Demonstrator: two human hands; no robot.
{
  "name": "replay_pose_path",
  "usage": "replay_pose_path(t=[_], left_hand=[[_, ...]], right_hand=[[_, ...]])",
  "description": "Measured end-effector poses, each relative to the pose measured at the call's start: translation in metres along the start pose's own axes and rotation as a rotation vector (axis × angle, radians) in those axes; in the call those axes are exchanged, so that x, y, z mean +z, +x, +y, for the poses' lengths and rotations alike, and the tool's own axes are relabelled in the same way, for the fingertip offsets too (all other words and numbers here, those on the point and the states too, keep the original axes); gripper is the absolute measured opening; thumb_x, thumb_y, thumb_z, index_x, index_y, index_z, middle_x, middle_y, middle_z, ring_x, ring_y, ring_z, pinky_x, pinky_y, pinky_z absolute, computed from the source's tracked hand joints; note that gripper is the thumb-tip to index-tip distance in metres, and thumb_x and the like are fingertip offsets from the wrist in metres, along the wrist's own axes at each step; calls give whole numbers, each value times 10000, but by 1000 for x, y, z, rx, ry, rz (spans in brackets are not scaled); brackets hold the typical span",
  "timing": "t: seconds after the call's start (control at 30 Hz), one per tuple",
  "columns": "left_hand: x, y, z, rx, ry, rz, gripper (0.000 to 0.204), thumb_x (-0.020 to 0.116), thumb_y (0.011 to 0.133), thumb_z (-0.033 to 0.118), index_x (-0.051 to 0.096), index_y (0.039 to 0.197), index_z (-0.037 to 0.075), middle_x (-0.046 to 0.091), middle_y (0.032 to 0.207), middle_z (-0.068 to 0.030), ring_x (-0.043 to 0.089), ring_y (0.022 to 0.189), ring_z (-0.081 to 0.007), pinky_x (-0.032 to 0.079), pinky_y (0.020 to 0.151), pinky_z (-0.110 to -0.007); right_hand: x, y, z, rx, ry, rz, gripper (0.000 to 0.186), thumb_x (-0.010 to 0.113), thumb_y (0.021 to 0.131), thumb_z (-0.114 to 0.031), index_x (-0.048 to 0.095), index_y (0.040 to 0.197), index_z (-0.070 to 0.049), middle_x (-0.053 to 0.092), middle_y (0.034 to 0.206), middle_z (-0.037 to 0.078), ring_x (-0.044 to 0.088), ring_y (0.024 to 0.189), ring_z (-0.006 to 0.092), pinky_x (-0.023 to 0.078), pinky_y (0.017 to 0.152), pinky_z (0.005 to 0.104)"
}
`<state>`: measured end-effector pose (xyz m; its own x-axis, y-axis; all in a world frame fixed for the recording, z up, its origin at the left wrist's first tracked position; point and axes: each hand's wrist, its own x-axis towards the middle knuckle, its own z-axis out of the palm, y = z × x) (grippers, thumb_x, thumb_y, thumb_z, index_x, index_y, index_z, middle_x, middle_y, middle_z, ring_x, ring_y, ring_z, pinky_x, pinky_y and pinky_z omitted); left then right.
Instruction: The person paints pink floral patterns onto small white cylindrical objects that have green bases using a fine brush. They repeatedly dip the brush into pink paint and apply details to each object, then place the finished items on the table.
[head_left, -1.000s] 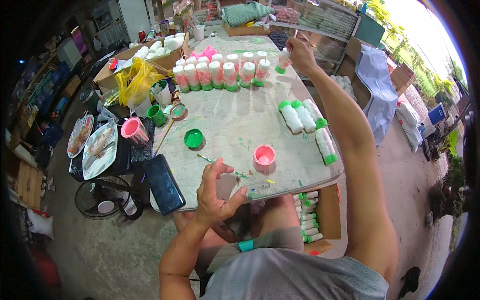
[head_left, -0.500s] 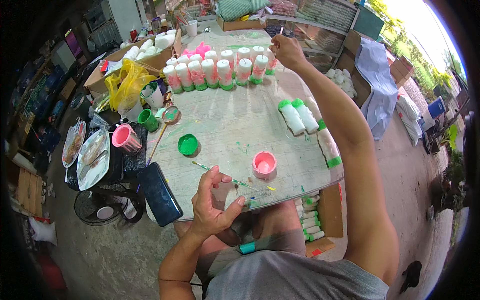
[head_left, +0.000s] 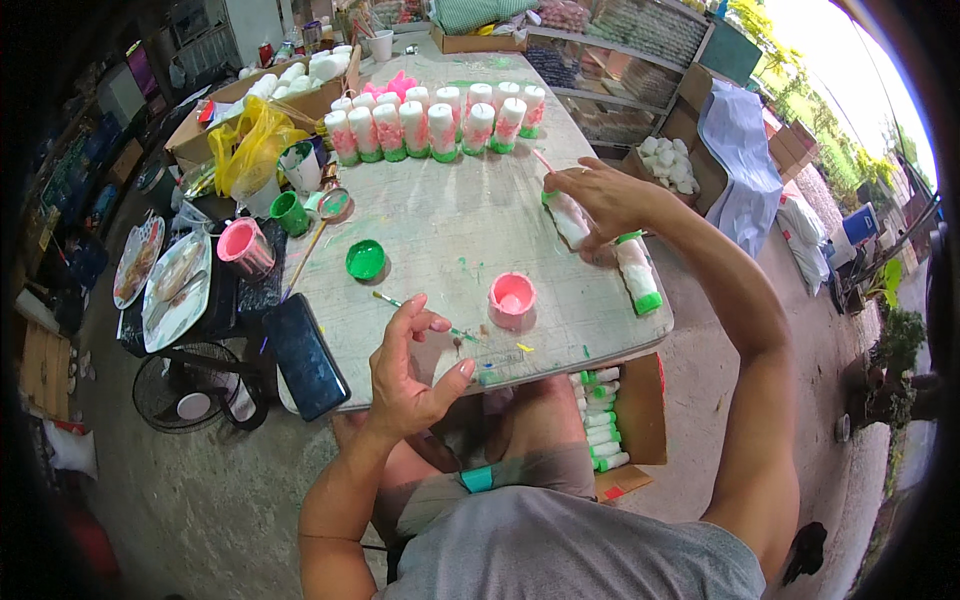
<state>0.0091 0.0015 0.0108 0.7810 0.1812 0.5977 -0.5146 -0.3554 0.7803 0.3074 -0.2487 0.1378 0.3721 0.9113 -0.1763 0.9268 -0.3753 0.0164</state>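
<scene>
Right hand [head_left: 600, 200] grips a white-and-green cylinder [head_left: 570, 220] lying on the grey table [head_left: 450, 215] (thin pink brush between fingers); left hand [head_left: 410, 370], fingers loosely spread, rests near a pink paint cup [head_left: 512, 298]; green paint lid [head_left: 366, 259] beside.

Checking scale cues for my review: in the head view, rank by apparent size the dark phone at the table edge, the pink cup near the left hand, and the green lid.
1. Dark phone, clearly largest, though nearest the camera.
2. Pink cup.
3. Green lid, only slightly smaller than the cup; the two are close.
</scene>
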Motion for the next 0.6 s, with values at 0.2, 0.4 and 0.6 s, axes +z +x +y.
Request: replay_pose_path(t=[0.2,0.4,0.6], left_hand=[[-7,0,4,304,241,64,865,880,771,157,440,1500,8,642,1220,-204,637,1079,-297,512,937,-424],[20,-6,44,285,-80,-169,1206,978,676,215,255,1626,41,468,1526,-235,520,1350,-342,497,998,-459],[52,-37,46,-43,-887,-358,1452,1047,537,96,140,1670,57,316,1671,-201,367,1523,-290,391,1196,-480]], right_hand=[[-17,-22,-43,-32,45,368,985,931,627,-364,450,1419,-32,562,1426,194,535,1354,414,267,1266,513],[51,-98,-161,-204,789,1019,1151,1037,559,-447,424,1439,-30,541,1433,207,508,1367,317,391,1164,468],[120,-93,-273,-335,1499,1158,1210,1059,546,-377,363,1496,-99,369,1528,216,462,1383,351,369,1168,501]])
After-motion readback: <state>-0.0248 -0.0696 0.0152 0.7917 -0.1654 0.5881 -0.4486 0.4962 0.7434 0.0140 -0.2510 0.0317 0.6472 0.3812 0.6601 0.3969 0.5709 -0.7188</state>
